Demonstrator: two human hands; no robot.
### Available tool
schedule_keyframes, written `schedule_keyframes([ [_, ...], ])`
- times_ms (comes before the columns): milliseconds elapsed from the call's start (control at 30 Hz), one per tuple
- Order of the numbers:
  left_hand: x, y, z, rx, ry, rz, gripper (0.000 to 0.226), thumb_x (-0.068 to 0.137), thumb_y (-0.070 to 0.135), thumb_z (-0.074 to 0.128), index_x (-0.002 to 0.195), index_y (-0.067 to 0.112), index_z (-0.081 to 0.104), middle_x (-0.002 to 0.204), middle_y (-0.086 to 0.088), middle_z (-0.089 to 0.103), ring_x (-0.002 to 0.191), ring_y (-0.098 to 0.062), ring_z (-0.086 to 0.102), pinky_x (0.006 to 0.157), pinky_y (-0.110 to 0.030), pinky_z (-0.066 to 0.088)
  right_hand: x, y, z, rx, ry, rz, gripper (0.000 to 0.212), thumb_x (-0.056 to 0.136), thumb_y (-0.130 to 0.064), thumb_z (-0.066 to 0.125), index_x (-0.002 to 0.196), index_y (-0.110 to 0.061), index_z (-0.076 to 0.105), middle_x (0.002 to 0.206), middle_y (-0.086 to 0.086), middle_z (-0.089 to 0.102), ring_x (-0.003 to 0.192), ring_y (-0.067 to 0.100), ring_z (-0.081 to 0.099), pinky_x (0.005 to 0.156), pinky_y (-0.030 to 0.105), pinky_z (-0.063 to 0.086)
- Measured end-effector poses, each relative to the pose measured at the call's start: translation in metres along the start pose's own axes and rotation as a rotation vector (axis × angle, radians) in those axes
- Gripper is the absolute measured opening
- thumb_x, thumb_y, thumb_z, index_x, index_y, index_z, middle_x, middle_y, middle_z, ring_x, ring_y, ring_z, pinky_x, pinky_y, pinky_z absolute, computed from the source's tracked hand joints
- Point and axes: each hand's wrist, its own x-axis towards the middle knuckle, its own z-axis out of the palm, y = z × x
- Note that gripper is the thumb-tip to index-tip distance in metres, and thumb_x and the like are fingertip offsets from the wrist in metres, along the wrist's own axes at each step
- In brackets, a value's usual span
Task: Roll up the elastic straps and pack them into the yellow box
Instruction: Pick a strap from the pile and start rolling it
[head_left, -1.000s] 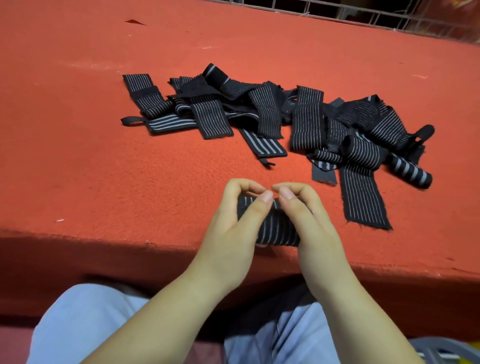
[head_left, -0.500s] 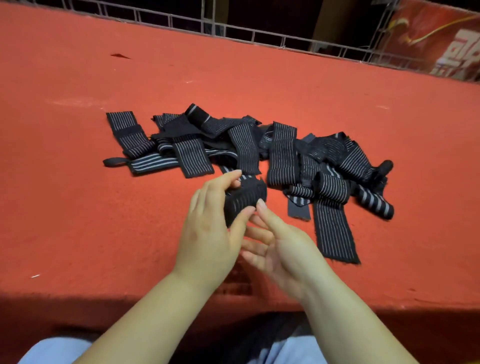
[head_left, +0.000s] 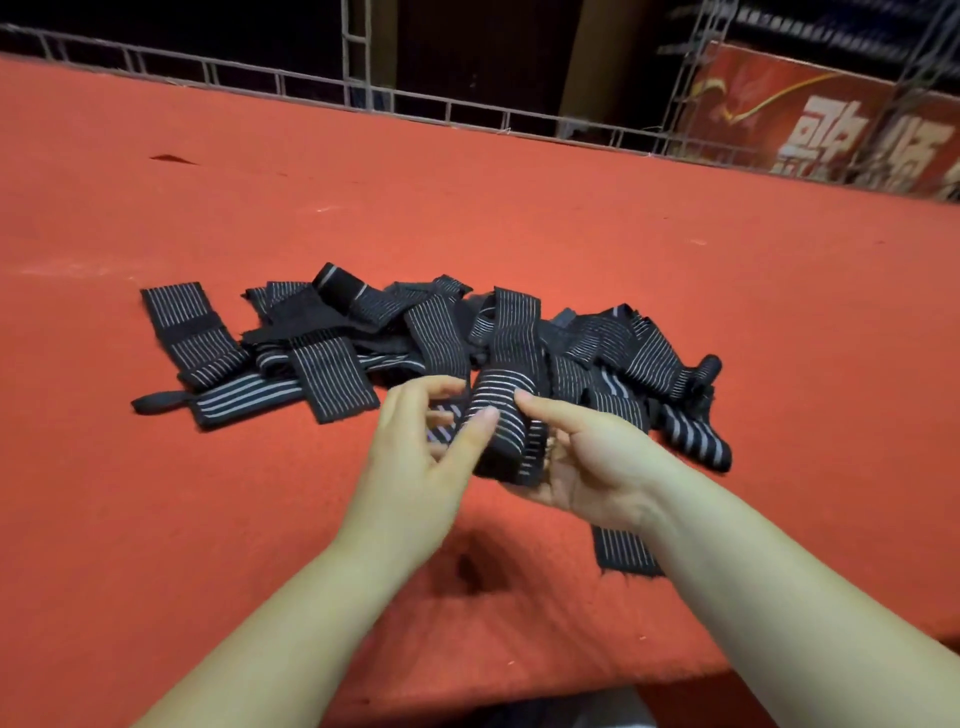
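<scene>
We have lifted the rolled strap (head_left: 501, 431) from the table edge to just before the pile (head_left: 415, 338); our right hand (head_left: 587, 462) cups it, our left hand (head_left: 415, 457) pinches it. Rolling looks finished; the yellow box is unseen.

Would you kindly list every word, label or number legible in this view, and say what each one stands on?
Red banner behind the metal railing: large white characters, cut off by the frame and blurred, not readable.
Elastic straps on the red felt table: only stripes, no lettering visible.
Nothing else carries text.
</scene>
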Motion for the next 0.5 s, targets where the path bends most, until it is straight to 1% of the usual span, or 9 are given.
schedule_keyframes([
  [33,0.005,-0.001,0.001,-0.153,0.017,-0.185,0.01,0.088,0.038,0.059,0.096,0.031,0.057,0.106,0.012,0.062,0.088,-0.007,0.06,0.084,-0.026,0.052,0.001,-0.004,-0.005,-0.053,-0.005,-0.004,0.021,0.08,-0.028,0.059,0.091,-0.01,0.064,0.08,0.006,0.066,0.065,0.015,0.062,0.055,0.022,0.055],
  [67,0.01,-0.003,0.004,-0.252,-0.04,-0.343,0.008,0.091,0.028,0.056,0.095,0.023,0.061,0.099,0.002,0.068,0.083,-0.012,0.062,0.08,-0.032,0.053,-0.001,-0.009,-0.007,-0.099,-0.004,0.006,0.02,0.08,-0.028,0.059,0.089,-0.01,0.064,0.077,0.006,0.066,0.064,0.015,0.062,0.056,0.022,0.055],
  [133,0.017,0.001,0.008,-0.272,-0.179,-0.502,0.017,0.093,0.025,0.053,0.094,0.015,0.066,0.088,0.001,0.073,0.075,-0.015,0.064,0.072,-0.029,0.051,-0.003,-0.018,-0.017,-0.196,-0.014,0.017,0.019,0.085,-0.026,0.057,0.089,-0.009,0.065,0.076,0.006,0.069,0.064,0.014,0.065,0.059,0.024,0.055],
  [200,0.018,0.002,0.018,-0.272,-0.265,-0.538,0.018,0.092,0.024,0.053,0.094,0.013,0.068,0.09,0.0,0.073,0.075,-0.014,0.065,0.072,-0.026,0.049,-0.007,-0.026,-0.031,-0.294,-0.042,0.025,0.028,0.079,-0.027,0.059,0.099,-0.007,0.064,0.091,0.01,0.069,0.078,0.019,0.065,0.074,0.032,0.056],
  [233,0.018,0.003,0.024,-0.286,-0.296,-0.532,0.017,0.092,0.022,0.053,0.091,0.014,0.068,0.086,0.001,0.073,0.072,-0.012,0.066,0.07,-0.023,0.05,-0.008,-0.03,-0.04,-0.33,-0.049,0.028,0.034,0.077,-0.027,0.059,0.104,-0.006,0.062,0.099,0.012,0.066,0.086,0.023,0.063,0.083,0.036,0.053],
  [300,0.019,0.002,0.042,-0.321,-0.332,-0.521,0.018,0.092,0.017,0.052,0.085,0.015,0.068,0.077,0.005,0.072,0.066,-0.007,0.067,0.063,-0.018,0.051,-0.016,-0.038,-0.058,-0.384,-0.05,0.057,0.028,0.082,-0.024,0.057,0.104,-0.007,0.059,0.1,0.012,0.065,0.088,0.023,0.063,0.09,0.038,0.049],
  [367,0.02,0.0,0.065,-0.335,-0.379,-0.552,0.02,0.093,0.013,0.051,0.082,0.014,0.068,0.073,0.005,0.072,0.064,-0.006,0.066,0.061,-0.016,0.053,-0.022,-0.044,-0.08,-0.42,-0.023,0.089,0.014,0.087,-0.022,0.055,0.092,-0.01,0.059,0.085,0.006,0.066,0.073,0.015,0.064,0.086,0.036,0.051],
  [467,0.019,-0.007,0.108,-0.356,-0.419,-0.599,0.017,0.093,0.014,0.052,0.085,0.014,0.067,0.074,0.005,0.072,0.064,-0.005,0.066,0.064,-0.019,0.054,-0.033,-0.052,-0.118,-0.497,0.054,0.13,0.027,0.074,-0.029,0.066,0.09,-0.01,0.058,0.08,0.005,0.059,0.067,0.014,0.058,0.067,0.03,0.057],
  [500,0.018,-0.01,0.124,-0.364,-0.423,-0.623,0.015,0.093,0.014,0.053,0.086,0.014,0.066,0.075,0.005,0.072,0.064,-0.005,0.067,0.064,-0.02,0.055,-0.036,-0.054,-0.133,-0.528,0.097,0.138,0.023,0.077,-0.027,0.066,0.09,-0.01,0.059,0.078,0.004,0.061,0.065,0.013,0.058,0.063,0.028,0.057],
])
